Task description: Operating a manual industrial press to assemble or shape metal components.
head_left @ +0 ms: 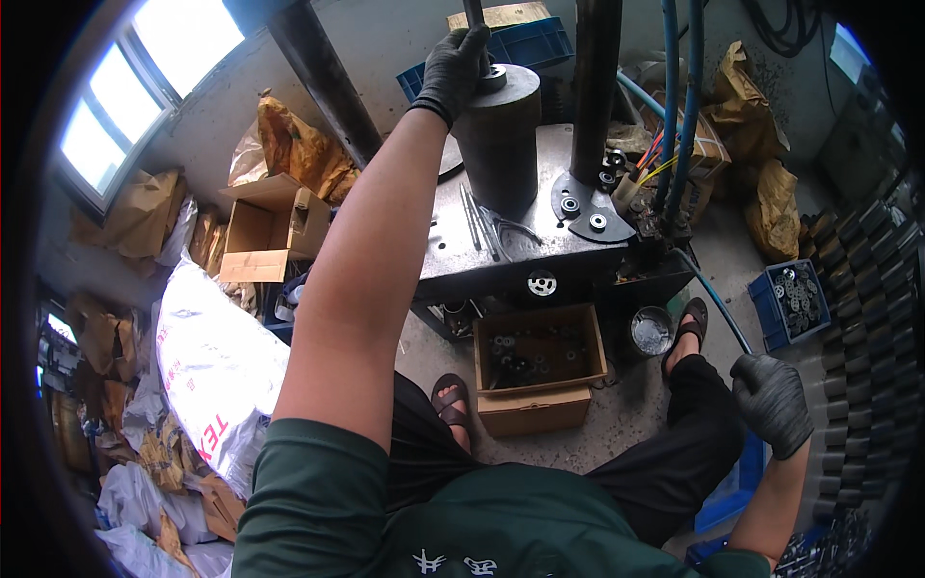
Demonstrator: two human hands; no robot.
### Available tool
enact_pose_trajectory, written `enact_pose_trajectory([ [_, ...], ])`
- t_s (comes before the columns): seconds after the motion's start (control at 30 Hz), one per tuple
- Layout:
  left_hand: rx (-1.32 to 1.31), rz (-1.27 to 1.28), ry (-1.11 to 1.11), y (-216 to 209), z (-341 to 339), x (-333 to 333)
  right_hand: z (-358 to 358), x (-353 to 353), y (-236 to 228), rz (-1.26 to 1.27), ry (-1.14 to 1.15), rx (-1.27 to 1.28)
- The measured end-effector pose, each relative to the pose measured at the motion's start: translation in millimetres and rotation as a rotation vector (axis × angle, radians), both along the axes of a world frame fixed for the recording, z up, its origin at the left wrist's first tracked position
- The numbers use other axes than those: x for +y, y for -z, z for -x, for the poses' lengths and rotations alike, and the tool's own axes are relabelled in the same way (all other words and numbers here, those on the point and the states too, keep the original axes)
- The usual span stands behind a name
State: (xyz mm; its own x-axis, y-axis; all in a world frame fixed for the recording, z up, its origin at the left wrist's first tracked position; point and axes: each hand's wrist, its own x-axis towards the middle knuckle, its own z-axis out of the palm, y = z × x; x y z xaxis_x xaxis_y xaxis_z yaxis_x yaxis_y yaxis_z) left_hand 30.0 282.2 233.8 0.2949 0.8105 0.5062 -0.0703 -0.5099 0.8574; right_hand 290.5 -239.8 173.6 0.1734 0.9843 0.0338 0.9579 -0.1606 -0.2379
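Note:
My left hand (455, 72), in a dark grey glove, is closed around an upright dark metal rod (473, 12). The rod stands over a small metal ring (492, 79) on top of a thick steel cylinder (501, 144). That cylinder rests on the metal table (448, 236) of a machine with two dark columns. My right hand (774, 405), gloved too, is wrapped around the end of a long bluish lever (713, 294), which runs up to the machine's right side. On the table in front of the cylinder lie several thin metal rods (479, 223).
A fan-shaped plate (599, 223) carries small round parts. Below the table, an open cardboard box (540, 352) holds metal parts; a metal tin (652, 330) stands beside it. A blue crate (790, 303) of parts is at right, a white sack (207, 356) at left. Blue hoses (672, 116) hang nearby.

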Motion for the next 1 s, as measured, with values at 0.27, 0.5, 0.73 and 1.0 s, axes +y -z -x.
enact_pose_trajectory([
  [0.27,-0.042,0.033,0.035,0,-1,-6,-3,9,-11,0.008,0.008,0.014],
  [0.5,0.007,0.007,-0.006,-3,-1,-10,-10,13,-20,-0.122,0.013,0.146],
  [0.73,-0.003,0.028,-0.025,-6,0,-16,-10,11,-18,-0.113,0.040,0.202],
  [1.0,0.033,0.012,-0.060,-5,0,-12,-12,12,-17,-0.024,0.017,0.150],
])
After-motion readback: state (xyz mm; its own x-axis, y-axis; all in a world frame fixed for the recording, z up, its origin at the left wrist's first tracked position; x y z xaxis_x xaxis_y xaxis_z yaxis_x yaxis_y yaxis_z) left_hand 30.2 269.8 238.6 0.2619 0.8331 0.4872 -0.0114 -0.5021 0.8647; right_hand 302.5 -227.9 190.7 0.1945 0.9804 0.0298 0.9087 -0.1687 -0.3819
